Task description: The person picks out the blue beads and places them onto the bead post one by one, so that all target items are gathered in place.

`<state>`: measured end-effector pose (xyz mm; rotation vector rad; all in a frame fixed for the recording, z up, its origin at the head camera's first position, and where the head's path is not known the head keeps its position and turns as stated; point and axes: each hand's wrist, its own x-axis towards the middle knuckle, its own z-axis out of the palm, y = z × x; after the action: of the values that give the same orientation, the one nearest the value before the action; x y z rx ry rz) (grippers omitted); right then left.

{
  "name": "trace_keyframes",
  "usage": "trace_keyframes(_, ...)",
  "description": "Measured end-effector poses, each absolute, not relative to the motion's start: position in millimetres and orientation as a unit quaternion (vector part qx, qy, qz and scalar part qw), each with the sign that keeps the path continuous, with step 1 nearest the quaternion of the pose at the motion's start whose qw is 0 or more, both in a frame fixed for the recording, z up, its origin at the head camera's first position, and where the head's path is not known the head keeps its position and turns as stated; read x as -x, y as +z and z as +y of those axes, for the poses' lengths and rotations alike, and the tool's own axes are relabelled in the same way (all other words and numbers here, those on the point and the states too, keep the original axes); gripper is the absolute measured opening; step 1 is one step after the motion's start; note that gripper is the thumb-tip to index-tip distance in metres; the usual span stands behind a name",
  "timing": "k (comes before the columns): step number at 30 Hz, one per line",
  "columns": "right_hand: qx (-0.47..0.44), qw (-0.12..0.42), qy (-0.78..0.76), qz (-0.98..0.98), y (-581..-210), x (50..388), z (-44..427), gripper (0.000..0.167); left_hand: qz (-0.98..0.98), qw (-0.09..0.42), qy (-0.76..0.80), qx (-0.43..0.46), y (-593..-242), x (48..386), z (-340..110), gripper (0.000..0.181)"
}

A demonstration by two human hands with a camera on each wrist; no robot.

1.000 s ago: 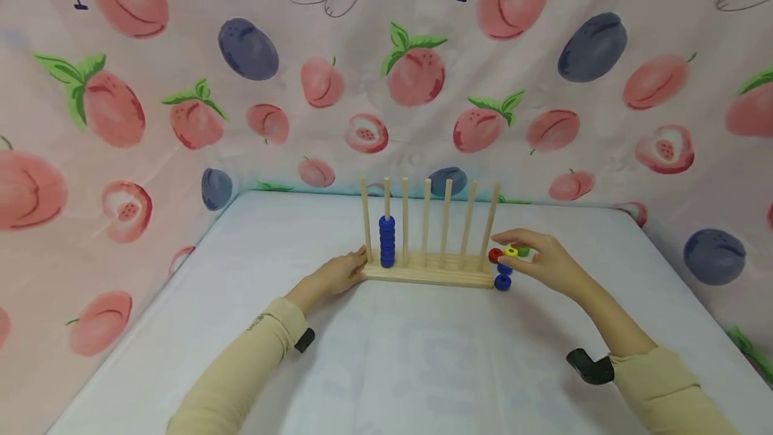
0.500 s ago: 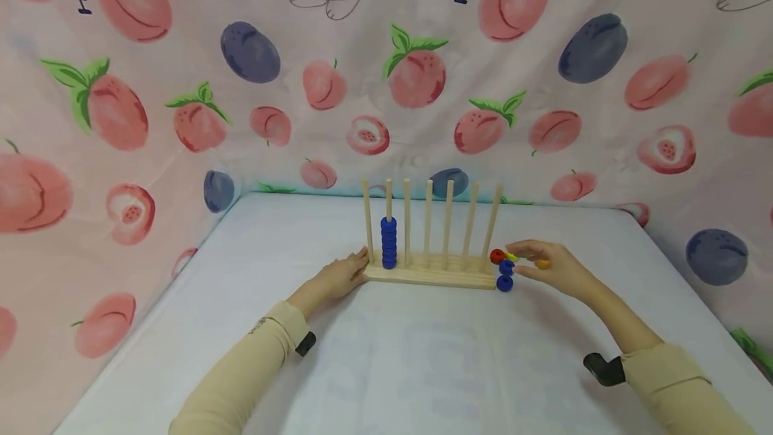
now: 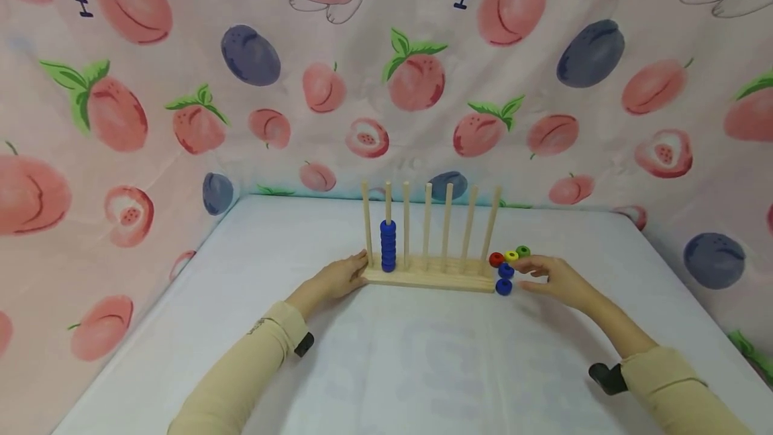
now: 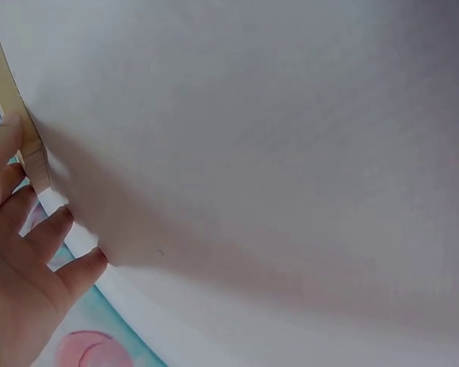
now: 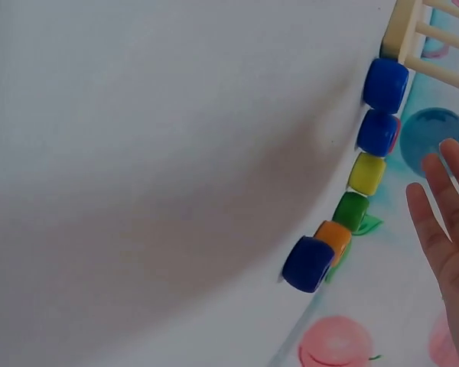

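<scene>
A wooden rack [image 3: 429, 280] with seven upright pegs stands on the table; several blue beads [image 3: 388, 247] are stacked on its second peg from the left. My left hand [image 3: 335, 278] holds the rack's left end, the thumb [image 4: 8, 134] at the front edge and the index finger behind. Off the rack's right end lie loose beads: red [image 3: 496, 259], yellow [image 3: 511, 256], green [image 3: 523, 251] and two blue ones. My right hand [image 3: 558, 280] hovers over them, thumb and fingers apart, holding nothing. In the right wrist view, an orange bead [image 5: 333, 240] and another blue bead [image 5: 308, 264] also show.
A white cloth [image 3: 423, 368] covers the table. Behind it hangs a pink curtain [image 3: 374, 39] printed with fruit. The rack's other six pegs carry no beads.
My right hand has moved slightly right and toward the table's front, uncovering the blue beads. The orange bead glimpsed half a second ago is hidden from the head view. My left hand stays at the rack.
</scene>
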<state>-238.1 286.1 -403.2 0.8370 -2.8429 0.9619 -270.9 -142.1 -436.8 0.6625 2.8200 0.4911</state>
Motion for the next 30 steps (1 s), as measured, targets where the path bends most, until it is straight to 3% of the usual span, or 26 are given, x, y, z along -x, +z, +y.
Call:
trace_keyframes(19,-0.268,-0.049,0.285,-0.919,-419,253,276,0.035,0.952,0.095,0.172,-0.234,-438,273,-142,0.057)
trace_keyframes(30,-0.251,-0.06,0.264,-0.929,-421,252,273,0.027,0.954,0.093,0.166,-0.233,-434,273,-142,0.057)
